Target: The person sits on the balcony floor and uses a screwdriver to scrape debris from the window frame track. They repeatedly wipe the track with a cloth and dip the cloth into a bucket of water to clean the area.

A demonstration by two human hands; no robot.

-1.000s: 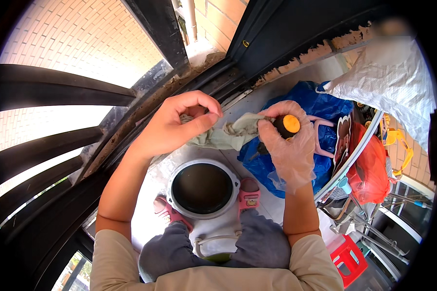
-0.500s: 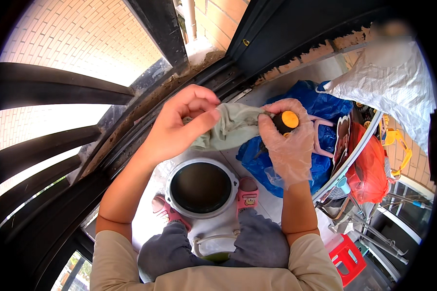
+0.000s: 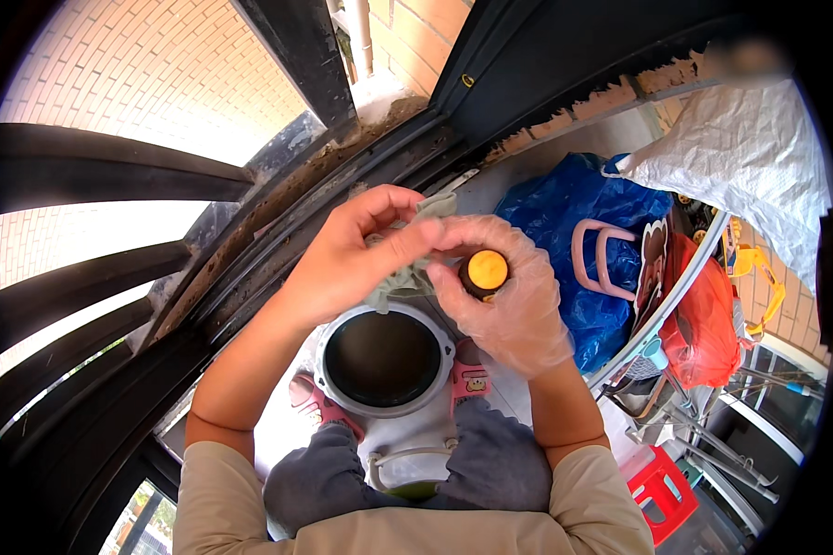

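My bare left hand is closed on a crumpled pale green cloth, part of which sticks up above the fingers. Inside a clear plastic glove, my right hand grips a black handle with a round yellow end. That end faces up at me, and the rest of the tool is hidden. The fingertips of both hands meet at the cloth. Below them, between my feet, stands a round bucket with a pale rim and a dark inside.
Black window bars and a dirty sill track run along the left. On the right are a blue plastic bag, a pink chair-like frame, a red bag and a red stool. A white sack hangs at upper right.
My right hand has moved left and down toward my left hand, bringing the yellow-ended handle along. The cloth, stretched between the hands before, is now bunched at my left fingers.
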